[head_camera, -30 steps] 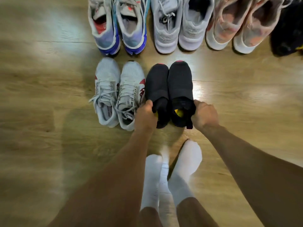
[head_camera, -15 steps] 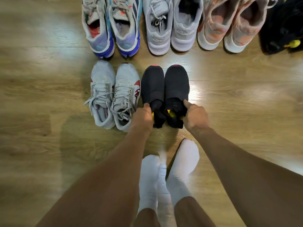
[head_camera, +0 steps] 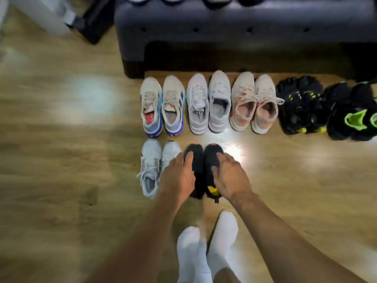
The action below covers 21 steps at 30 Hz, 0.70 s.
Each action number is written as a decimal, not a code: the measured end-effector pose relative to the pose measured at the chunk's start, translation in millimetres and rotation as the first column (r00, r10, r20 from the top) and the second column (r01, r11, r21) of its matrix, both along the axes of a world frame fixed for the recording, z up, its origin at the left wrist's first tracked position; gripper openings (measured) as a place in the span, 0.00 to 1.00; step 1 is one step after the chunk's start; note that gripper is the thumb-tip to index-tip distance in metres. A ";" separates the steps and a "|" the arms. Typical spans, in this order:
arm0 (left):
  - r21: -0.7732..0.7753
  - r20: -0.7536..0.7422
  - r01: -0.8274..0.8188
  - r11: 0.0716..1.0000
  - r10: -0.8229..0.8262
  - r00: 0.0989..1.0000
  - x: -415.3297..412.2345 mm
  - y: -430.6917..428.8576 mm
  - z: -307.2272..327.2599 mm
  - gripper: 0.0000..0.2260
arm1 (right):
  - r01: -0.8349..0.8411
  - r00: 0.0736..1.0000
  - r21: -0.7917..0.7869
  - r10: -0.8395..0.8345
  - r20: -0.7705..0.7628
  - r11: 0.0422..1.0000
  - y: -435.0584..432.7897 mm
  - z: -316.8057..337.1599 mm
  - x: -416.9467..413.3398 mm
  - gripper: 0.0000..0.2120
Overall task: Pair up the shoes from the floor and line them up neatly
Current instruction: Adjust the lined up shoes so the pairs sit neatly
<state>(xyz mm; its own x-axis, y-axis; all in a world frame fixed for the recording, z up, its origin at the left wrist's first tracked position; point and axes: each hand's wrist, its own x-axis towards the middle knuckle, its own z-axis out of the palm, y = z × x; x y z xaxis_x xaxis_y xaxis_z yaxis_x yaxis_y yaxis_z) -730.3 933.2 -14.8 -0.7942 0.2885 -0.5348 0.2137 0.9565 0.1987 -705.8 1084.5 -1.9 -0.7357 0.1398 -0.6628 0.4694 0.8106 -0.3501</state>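
Wood-grain floor (head_camera: 61, 160) fills the left side, with blurred glare patches on it. At the top left stands a pale upright object (head_camera: 40, 15), too smeared to identify. Next comes the back row, set in front of a dark padded bench (head_camera: 234, 31). It begins with a blue-soled pair (head_camera: 152, 107), toes toward the bench. Below it, in the front row, is a white laced pair (head_camera: 150, 168) with a red mark on its side.

Just beside that pair, the left hand (head_camera: 177, 176) lies over the left black shoe (head_camera: 199, 166). Its fingers are fairly straight and reach forward, and the thumb rests on the upper. The hand partly covers the neighbouring white shoe. The right black shoe (head_camera: 212, 156) touches its partner; both have pink toe tips, and yellow shows at this one's heel. The right hand (head_camera: 230, 176) holds this shoe, fingers bent over its outer edge and thumb on top.

Near the bottom edge, two feet in white socks (head_camera: 224, 231) stand close together, well apart from the shoes.

Continuing along the back row are a grey pair (head_camera: 219, 94) and a peach pair (head_camera: 242, 94) with loose laces. Then come a black pair with yellow spots (head_camera: 297, 105) and a black pair with neon-green lining (head_camera: 350, 115). That last pair runs off the right edge of the view.
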 end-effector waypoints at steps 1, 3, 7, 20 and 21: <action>0.008 -0.089 -0.001 1.000 0.002 0.996 -19.6 1.3 25.6 0.24 | -0.023 0.998 0.007 0.023 -0.060 1.000 -0.9 28.3 -20.1 0.25; 0.027 -0.191 -0.007 1.000 0.012 0.982 -62.4 2.9 77.4 0.25 | -0.075 0.981 0.021 0.078 -0.178 0.997 -3.6 83.6 -61.3 0.25; -0.024 -0.202 -0.008 1.000 0.003 0.979 -147.0 10.0 173.3 0.28 | -0.174 0.901 0.068 0.187 -0.392 0.982 -9.1 179.9 -139.5 0.26; -0.023 -0.206 0.006 1.000 -0.010 0.979 -396.3 0.4 158.2 0.31 | -0.061 0.885 0.110 0.105 -0.453 0.992 -39.8 171.6 -373.5 0.27; -0.031 -0.200 0.010 0.999 -0.016 0.980 -412.9 -2.4 145.5 0.31 | -0.046 0.888 0.131 0.100 -0.450 0.990 -42.6 159.5 -391.1 0.27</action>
<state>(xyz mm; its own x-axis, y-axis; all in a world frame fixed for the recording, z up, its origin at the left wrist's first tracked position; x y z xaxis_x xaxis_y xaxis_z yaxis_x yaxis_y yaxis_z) -1143.2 930.8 130.7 -0.8824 0.2860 -0.3735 0.2588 0.9582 0.1223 -1096.9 1041.9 157.5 -0.9631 0.1280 -0.2367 0.2192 0.8833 -0.4145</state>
